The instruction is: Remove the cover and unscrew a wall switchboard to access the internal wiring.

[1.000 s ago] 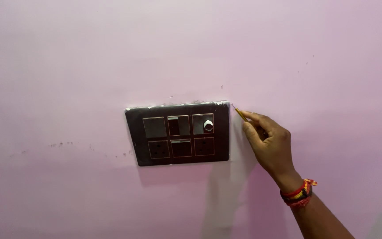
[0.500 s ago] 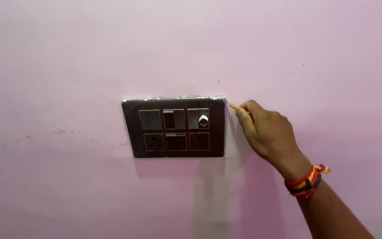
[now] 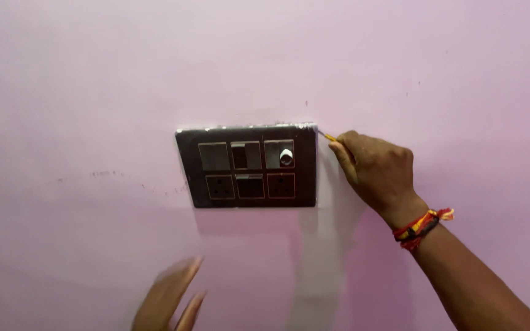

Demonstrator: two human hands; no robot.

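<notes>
**Screwdriver tip at the corner of a wall switch plate**

A dark, glossy switch plate sits on a pink wall, roughly in the middle of the view. It has two rows of three squares: the upper row holds a grey switch on the left, a darker one in the middle and a round silver knob on the right; the lower row holds two sockets with a dark blank square between them. The top edge of the plate looks rough with a pale crust of paint or plaster.

The right hand comes in from the lower right, fingers curled shut around a thin tool, a small screwdriver with a yellow handle, most of which is hidden inside the fist. Its metal tip points left and meets the top right corner of the plate, right at the seam with the wall. A red, yellow and black thread band circles the wrist.

The left hand shows at the bottom edge, below and left of the plate, badly blurred. Its fingers seem spread and it holds nothing that can be made out; it is clear of the plate. A faint shadow falls on the wall under the plate.
</notes>
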